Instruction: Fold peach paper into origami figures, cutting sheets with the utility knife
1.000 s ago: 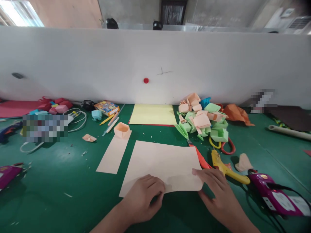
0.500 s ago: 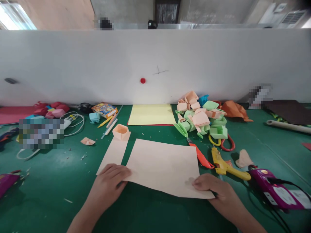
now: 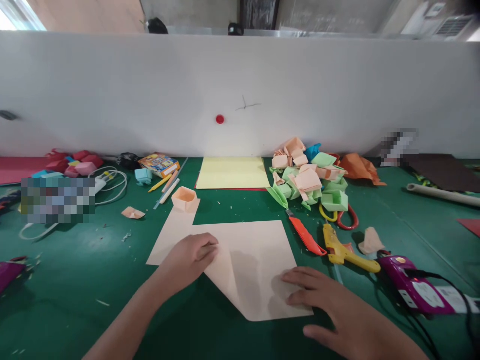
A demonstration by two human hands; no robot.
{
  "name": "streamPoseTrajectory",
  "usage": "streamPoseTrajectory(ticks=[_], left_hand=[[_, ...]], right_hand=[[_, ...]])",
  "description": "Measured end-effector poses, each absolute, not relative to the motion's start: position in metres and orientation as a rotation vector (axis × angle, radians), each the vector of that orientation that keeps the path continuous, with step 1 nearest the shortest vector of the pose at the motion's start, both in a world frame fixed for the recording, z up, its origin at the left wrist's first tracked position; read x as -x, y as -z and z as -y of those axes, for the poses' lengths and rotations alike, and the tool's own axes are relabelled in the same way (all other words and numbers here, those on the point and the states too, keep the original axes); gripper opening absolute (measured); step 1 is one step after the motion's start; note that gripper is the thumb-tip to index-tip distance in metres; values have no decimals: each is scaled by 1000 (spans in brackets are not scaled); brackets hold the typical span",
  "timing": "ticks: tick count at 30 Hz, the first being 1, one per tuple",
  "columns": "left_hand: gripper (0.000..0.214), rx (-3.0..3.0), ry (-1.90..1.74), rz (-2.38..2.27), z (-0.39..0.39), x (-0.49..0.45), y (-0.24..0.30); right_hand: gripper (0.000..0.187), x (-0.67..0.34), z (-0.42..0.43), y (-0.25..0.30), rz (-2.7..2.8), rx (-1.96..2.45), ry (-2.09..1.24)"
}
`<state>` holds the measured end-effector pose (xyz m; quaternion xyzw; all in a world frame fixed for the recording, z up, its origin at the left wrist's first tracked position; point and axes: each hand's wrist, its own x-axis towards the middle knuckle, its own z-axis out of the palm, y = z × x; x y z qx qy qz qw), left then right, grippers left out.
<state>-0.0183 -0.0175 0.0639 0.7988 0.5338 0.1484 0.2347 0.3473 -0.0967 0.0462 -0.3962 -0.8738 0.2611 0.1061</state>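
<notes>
In the head view, a large peach sheet (image 3: pixel 258 250) is lying on the green surface (image 3: pixel 75 310) in front of the person, its near-left part curling up off the surface while its right part is lying flatter. The left hand (image 3: pixel 187 257) is pinching the sheet's left side between thumb and bent fingers, though the held edge itself is hiding under the hand. The right hand (image 3: pixel 332 302) is spreading its fingers over the sheet's near-right area, the fingertips resting on or just above the paper, which cannot be told, and the thumb pointing out past the near edge. A narrow peach strip (image 3: pixel 172 230) is lying to the left, partly behind the left hand, and a small folded paper box (image 3: pixel 184 199) is standing on its far end. Just beside the sheet's right edge, a red-orange cutter (image 3: pixel 306 236) is lying aslant, with a yellow glue gun (image 3: pixel 347 251) near it and a magenta device (image 3: pixel 416 285) farther right. Beyond the cutter, a pile of folded peach and green papers (image 3: pixel 308 179) is sitting near the white partition (image 3: pixel 150 90), and a yellow sheet (image 3: pixel 232 172) is lying to the pile's left.
</notes>
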Motion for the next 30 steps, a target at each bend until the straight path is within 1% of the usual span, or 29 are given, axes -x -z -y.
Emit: streamPoseTrajectory(ticks=[2,4,8,12,16,17,20,23,30], left_hand=[[22,-2305,-283,-1394,3,5,-62],[20,-2363,-249,-1345,-11,-8,-57],[23,-2483,-194,-1221,-32,-34,-42],[21,-2566,-174,-1149,-49,-55,-33],[22,-2649,-183,-1152,-61,-65,-30],[22,-2672,-184,-1152,-62,-66,-29],[22,-2737,-191,-1150,-61,-65,-27],[26,-2772,-205,-1152,-52,-58,-25],[43,-2773,-290,-1174,-12,-17,-19]], right_hand=[[34,-344,97,-47,2584,1189,-749],[34,-339,94,-48,2597,1217,-738],[35,-324,83,-54,2638,1228,-737],[41,-303,64,-59,2632,1177,-761],[50,-277,48,-57,2598,1216,-949],[50,-272,45,-55,2653,1250,-913],[47,-261,42,-49,2757,1350,-772],[44,-258,42,-45,2727,1406,-728],[43,-257,45,-39,2690,1506,-662]])
